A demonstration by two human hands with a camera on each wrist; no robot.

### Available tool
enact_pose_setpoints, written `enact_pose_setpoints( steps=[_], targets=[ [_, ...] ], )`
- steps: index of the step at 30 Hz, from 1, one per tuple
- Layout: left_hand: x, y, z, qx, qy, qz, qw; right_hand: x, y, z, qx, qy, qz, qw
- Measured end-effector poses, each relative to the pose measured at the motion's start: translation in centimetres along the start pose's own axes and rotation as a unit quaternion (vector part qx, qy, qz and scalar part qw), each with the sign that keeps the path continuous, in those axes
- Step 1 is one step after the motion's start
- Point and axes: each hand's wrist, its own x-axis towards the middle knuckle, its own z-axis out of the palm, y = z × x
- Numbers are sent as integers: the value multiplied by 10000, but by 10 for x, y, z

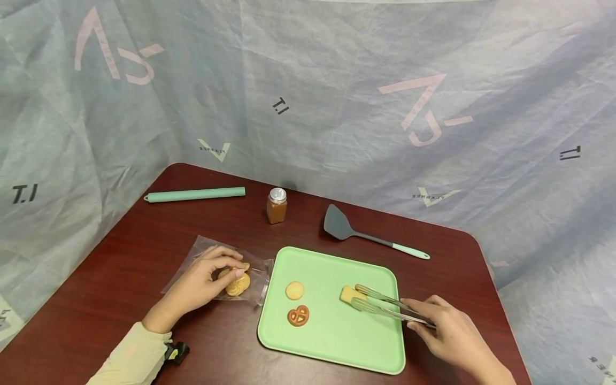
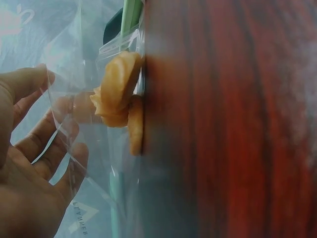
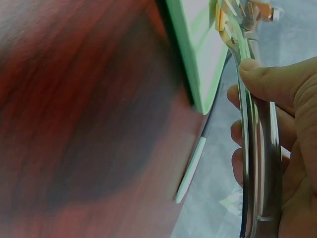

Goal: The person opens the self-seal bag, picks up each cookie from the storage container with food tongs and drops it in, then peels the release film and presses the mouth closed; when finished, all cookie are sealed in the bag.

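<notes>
My left hand (image 1: 212, 272) holds the film of a clear plastic bag (image 1: 257, 283), raised off the table in the left wrist view. Yellow-brown cookies (image 2: 119, 84) sit in the bag, under the fingertips. In my right hand (image 1: 449, 329) is a pair of metal tongs (image 3: 260, 168), gripped between thumb and fingers. The tips of the tongs are at a yellow rectangular cookie (image 1: 347, 294) on the light green tray (image 1: 332, 347). A round yellow cookie (image 1: 294, 291) and a brown pretzel-shaped cookie (image 1: 298, 315) lie on the tray's left part.
Behind the tray lies a grey spatula (image 1: 339, 223) with a pale green handle. A jar of brown powder (image 1: 276, 207) with a silver lid stands at the back, right of a green stick (image 1: 197, 194). A grey cloth (image 1: 308, 64) hangs behind the dark red table (image 1: 120, 256).
</notes>
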Motion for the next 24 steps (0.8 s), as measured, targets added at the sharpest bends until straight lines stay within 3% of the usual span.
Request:
enact_pose_setpoints(
  steps=[12, 24],
  targets=[
    [0, 3, 0, 11, 26, -15, 10000, 28, -17, 7, 220, 4, -313, 9993],
    [0, 3, -2, 80, -2, -121, 9999, 84, -53, 26, 431, -172, -1248, 9911]
  ],
)
